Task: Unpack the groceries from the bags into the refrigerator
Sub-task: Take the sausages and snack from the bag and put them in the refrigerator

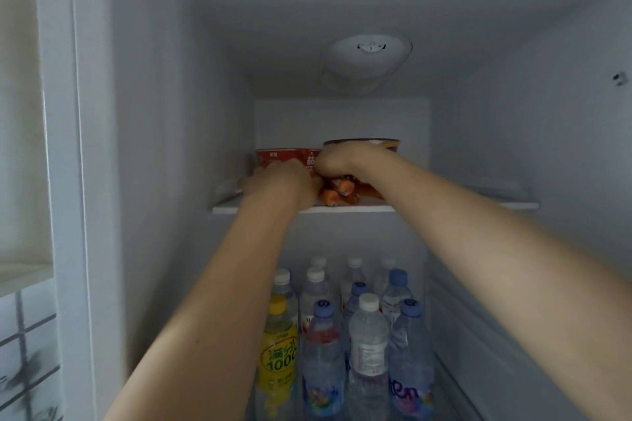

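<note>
At frame centre, my left hand [284,181] and right hand [337,161] pinch sausage packs [342,193], apparently tucking them onto the top shelf [461,207] before the noodle bowls [287,155].

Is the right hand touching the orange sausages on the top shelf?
Touching. In the head view, the right hand lies curled directly on the orange sausages, no gap visible.

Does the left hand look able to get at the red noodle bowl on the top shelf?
Probably yes. The left hand is already on the white top shelf, right in front of the red paper noodle bowl, with nothing visible between them.
</note>
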Available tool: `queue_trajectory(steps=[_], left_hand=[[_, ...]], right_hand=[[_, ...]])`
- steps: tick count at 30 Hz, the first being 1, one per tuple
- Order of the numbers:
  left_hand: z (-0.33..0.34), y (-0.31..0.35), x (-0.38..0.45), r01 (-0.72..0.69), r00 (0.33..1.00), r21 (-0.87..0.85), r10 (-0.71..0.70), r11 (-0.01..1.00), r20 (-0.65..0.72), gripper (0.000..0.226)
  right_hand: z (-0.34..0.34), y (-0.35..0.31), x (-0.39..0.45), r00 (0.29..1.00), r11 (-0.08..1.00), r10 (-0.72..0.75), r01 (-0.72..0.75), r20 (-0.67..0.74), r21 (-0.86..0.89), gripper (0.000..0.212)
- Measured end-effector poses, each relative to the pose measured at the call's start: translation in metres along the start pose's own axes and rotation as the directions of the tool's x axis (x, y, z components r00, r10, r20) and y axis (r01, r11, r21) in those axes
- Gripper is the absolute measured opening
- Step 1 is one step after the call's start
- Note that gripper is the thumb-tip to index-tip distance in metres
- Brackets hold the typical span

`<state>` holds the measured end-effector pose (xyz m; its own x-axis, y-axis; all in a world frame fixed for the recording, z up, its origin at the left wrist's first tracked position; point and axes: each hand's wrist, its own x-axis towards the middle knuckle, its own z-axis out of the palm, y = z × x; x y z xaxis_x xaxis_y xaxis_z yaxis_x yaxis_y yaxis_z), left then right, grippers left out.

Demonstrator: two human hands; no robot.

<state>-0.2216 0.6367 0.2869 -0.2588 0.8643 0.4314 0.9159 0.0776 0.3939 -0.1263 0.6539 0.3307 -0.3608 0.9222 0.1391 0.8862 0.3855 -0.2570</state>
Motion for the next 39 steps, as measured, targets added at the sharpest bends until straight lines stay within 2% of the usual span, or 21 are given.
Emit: queue_trajectory(steps=[3,6,8,12,15,17,19,22,24,27,29,31,35,39], left_hand=[[0.002,-0.006,0.009,0.027,0.999,0.004,-0.027,1.0,0.019,0.056],[0.005,-0.012,0.017,0.029,0.999,0.025,-0.03,0.999,0.023,0.053],[0.006,-0.014,0.017,0.019,0.999,0.01,-0.019,1.0,-0.028,0.051],[0.005,-0.014,0.003,-0.076,0.983,-0.04,0.068,0.996,-0.17,0.047],[0.004,-0.009,-0.011,-0.16,0.986,-0.077,0.155,0.984,-0.058,0.07],[0.008,-0.007,-0.013,-0.205,0.979,-0.041,0.205,0.978,-0.003,0.091],[0.01,-0.008,-0.012,-0.207,0.978,-0.002,0.207,0.978,0.015,0.099],[0.009,-0.009,-0.014,-0.163,0.987,0.052,0.163,0.985,-0.006,0.084],[0.008,-0.009,-0.015,-0.152,0.988,0.019,0.152,0.988,-0.013,0.076],[0.009,-0.009,-0.022,-0.124,0.984,-0.084,0.111,0.989,-0.141,0.052],[0.009,-0.009,-0.029,-0.146,0.961,-0.097,0.118,0.985,-0.25,0.036],[0.009,-0.011,-0.036,-0.174,0.938,-0.111,0.13,0.979,-0.322,0.03],[0.009,-0.013,-0.049,-0.214,0.919,-0.165,0.142,0.963,-0.369,0.024],[0.006,-0.009,-0.069,-0.228,0.912,-0.131,0.164,0.965,-0.377,0.025]], right_hand=[[0.001,0.007,0.0,1.0,0.999,0.003,-0.003,0.003,-0.032,0.042],[-0.001,0.021,-0.003,0.996,0.999,-0.007,0.003,-0.091,-0.051,0.021],[0.0,0.029,-0.005,0.992,0.999,-0.025,0.02,-0.127,-0.04,0.03],[0.006,0.035,-0.008,0.992,0.998,-0.062,0.063,-0.111,0.005,0.044],[0.004,0.034,-0.01,0.994,0.995,-0.051,0.059,-0.095,0.079,0.037],[0.001,0.036,-0.012,0.996,0.996,-0.045,0.051,-0.073,0.078,0.036],[0.0,0.037,-0.015,0.998,0.997,-0.029,0.033,-0.054,0.069,0.035],[0.001,0.031,-0.019,0.996,1.0,-0.02,0.021,-0.085,0.014,0.031],[0.002,0.025,-0.016,0.996,0.999,-0.036,0.033,-0.083,-0.037,0.025],[0.002,0.019,-0.012,0.995,0.996,-0.055,0.049,-0.08,-0.08,0.018],[-0.001,0.021,-0.013,0.993,0.998,-0.052,0.05,-0.104,-0.027,0.028],[-0.007,0.027,-0.014,0.991,0.999,-0.036,0.04,-0.131,0.033,0.029],[-0.015,0.043,-0.018,0.979,0.981,0.02,0.02,-0.203,0.191,0.017],[-0.005,0.053,-0.033,0.948,0.958,0.047,0.046,-0.315,0.282,0.024]])
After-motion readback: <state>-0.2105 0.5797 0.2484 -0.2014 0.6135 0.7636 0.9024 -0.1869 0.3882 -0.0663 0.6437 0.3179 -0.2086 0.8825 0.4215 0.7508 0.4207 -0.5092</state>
